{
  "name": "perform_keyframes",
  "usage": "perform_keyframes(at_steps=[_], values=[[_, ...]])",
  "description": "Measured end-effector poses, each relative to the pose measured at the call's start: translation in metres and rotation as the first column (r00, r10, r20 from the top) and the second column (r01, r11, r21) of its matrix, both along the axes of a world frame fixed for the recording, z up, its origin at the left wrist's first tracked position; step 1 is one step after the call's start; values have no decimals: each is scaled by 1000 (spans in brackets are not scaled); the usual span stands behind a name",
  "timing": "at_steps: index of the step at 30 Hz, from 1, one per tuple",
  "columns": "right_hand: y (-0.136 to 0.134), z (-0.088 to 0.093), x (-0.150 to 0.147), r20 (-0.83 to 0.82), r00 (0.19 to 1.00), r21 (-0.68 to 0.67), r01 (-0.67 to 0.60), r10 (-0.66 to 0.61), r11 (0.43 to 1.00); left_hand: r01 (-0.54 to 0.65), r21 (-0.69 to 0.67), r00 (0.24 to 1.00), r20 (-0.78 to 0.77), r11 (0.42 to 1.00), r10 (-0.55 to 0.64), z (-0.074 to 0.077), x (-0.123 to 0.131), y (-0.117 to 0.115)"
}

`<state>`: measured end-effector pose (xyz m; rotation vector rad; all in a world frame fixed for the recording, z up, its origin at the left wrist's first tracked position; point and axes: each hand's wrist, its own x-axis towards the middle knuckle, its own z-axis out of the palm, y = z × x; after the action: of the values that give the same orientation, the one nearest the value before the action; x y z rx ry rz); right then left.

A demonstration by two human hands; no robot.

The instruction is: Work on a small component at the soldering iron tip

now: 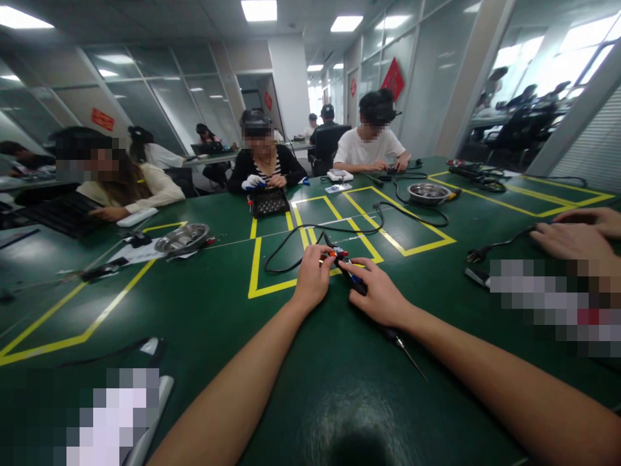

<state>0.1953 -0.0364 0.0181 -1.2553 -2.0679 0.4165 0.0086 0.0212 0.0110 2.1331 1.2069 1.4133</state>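
Gripping one corded black-and-red tool [350,277], left hand [313,277] and right hand [379,296] both closed, markings unreadable

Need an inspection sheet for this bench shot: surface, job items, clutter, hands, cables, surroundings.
Surface: green table marked with yellow tape boxes.
Job's things: small black device with red parts, held just above the table.
Clutter: left metal bowl; far metal bowl; thin pointed tool sticking out from under the right wrist.
Hands: left hand and right hand both closed on the device.
Cables: black cable loops from the device across the tape; plug lead near a co-worker's hands.
Surroundings: other people seated around the table; glass partitions; ceiling lights.
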Motion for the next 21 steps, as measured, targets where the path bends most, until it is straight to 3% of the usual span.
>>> perform_keyframes(at_steps=[10,16,21], values=[[0,0,0,-4,1000,-1,22,-22,1000,-54,-78,998,16,996,55,-8,-1,2],[0,-1,-1,-30,999,-2,16,-16,1000,63,-254,980,201,965,-11,-7,0,0],[-1,0,-1,-18,1000,-13,15,-15,1000,141,-315,947,320,939,-35,-8,1,4]])
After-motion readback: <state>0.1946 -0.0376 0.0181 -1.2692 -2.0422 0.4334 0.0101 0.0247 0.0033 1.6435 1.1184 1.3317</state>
